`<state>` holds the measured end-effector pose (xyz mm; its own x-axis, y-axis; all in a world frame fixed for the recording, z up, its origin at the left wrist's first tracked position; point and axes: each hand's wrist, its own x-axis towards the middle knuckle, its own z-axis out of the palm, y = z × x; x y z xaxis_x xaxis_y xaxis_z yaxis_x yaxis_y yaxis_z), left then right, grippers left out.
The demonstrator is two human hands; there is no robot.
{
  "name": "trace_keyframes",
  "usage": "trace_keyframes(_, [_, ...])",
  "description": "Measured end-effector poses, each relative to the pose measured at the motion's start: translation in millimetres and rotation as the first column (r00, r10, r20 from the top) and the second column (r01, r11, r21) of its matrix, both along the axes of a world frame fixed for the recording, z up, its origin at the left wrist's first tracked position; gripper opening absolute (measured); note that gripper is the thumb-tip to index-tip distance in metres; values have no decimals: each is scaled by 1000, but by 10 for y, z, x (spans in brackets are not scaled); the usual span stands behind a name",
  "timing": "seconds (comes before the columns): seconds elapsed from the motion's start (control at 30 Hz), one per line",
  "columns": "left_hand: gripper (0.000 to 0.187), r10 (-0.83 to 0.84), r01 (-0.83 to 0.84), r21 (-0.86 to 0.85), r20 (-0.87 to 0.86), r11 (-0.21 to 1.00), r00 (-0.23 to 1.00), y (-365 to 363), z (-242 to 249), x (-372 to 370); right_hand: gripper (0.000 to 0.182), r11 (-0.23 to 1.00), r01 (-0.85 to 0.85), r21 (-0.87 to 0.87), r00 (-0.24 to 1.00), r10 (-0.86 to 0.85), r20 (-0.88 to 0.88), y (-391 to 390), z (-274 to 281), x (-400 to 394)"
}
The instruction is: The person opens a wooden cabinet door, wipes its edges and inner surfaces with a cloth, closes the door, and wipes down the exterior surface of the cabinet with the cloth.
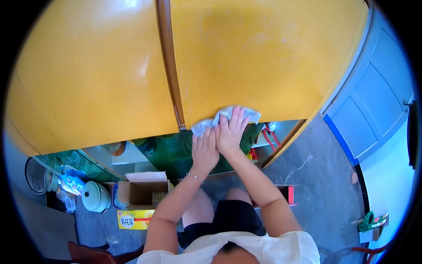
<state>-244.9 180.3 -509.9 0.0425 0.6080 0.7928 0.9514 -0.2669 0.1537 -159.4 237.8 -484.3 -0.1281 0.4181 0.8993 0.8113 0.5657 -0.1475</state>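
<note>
Both hands pressed one crumpled pale blue cloth (226,116) flat on the near edge of the yellow glossy wooden tabletop (246,57); the right hand (231,130), fingers spread, partly overlapped the left hand (204,149). Most of the surface already looked clean; faint streaks remained.

yellow tabletop (246,57) bare beyond the cloth (226,116); boxes crowd below.

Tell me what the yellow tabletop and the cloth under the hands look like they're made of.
Yellow tabletop: probably painted or lacquered wood, semi-gloss, judging by soft light reflections and faint scuffs; brown edging runs along the seam. Cloth: seems a thin woven or microfibre rag, pale grey-blue, matte and crumpled under the right hand and left hand.
</note>
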Motion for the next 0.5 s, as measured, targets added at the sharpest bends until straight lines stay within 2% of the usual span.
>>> trace_keyframes(0.03, [47,-31,28,46,50,999,998,4,250,-5,34,999,-19,-41,1000,19,10,-59,302,-2])
trace_keyframes(0.1, [48,-11,-2,140,94,990,995,64,770,-33,37,996,-65,56,998,65,-2,-62,954,-84])
trace_keyframes(0.2, [51,-5,-59,316,197,947,980,110,1213,-110,38,982,-53,180,999,54,-1,-52,1495,-321])
trace_keyframes(0.3, [58,23,-82,220,261,972,965,47,735,-109,37,988,-140,64,989,136,62,-99,1013,-368])
trace_keyframes(0.37, [59,31,-66,131,252,989,967,-3,291,-94,33,990,-129,62,987,123,104,-62,333,-334])
trace_keyframes(0.4, [60,42,-57,60,227,997,973,-26,91,-82,33,991,-113,70,990,106,89,-37,261,-330])
trace_keyframes(0.43, [61,57,-54,-17,206,998,977,-88,89,-66,33,992,-100,72,992,95,79,-66,258,-326])
trace_keyframes(0.5, [63,14,-29,69,212,997,977,-43,156,-124,34,994,-80,69,995,75,72,-71,291,-330])
